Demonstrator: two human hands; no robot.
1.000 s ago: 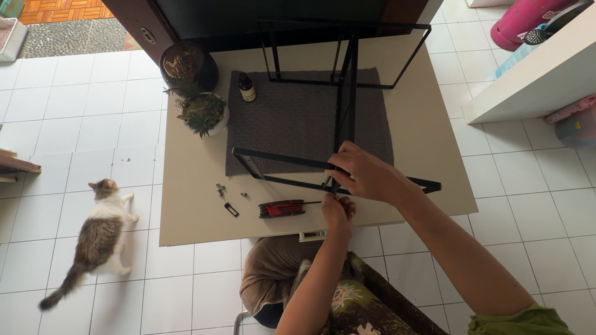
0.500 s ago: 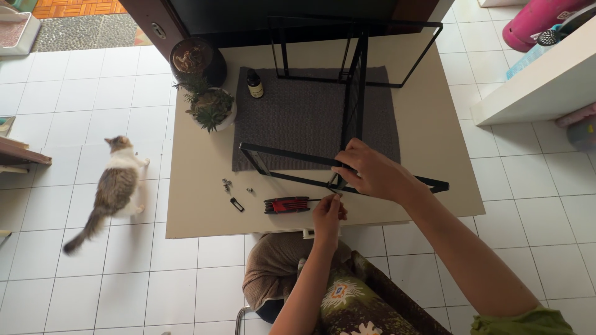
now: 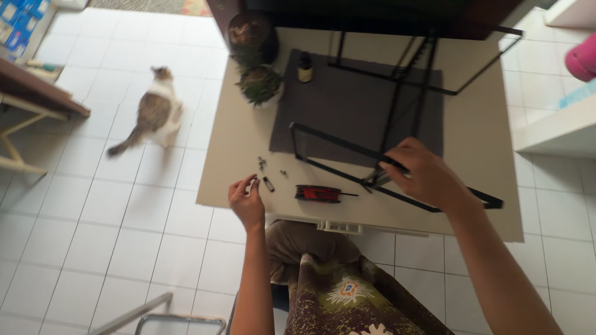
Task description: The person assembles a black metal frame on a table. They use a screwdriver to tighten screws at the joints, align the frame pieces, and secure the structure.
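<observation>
Now left hand [image 3: 247, 197] touching small screws [image 3: 267, 175], right hand [image 3: 422, 174] gripping frame [image 3: 397, 133]

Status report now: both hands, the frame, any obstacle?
Left hand at small screws, fingers pinched. Right hand grips black metal frame. Red hex-key set lies between.

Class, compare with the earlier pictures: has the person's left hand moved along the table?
Yes. The left hand has shifted left, away from the red tool set it was beside, and is now at the small loose parts.
</observation>
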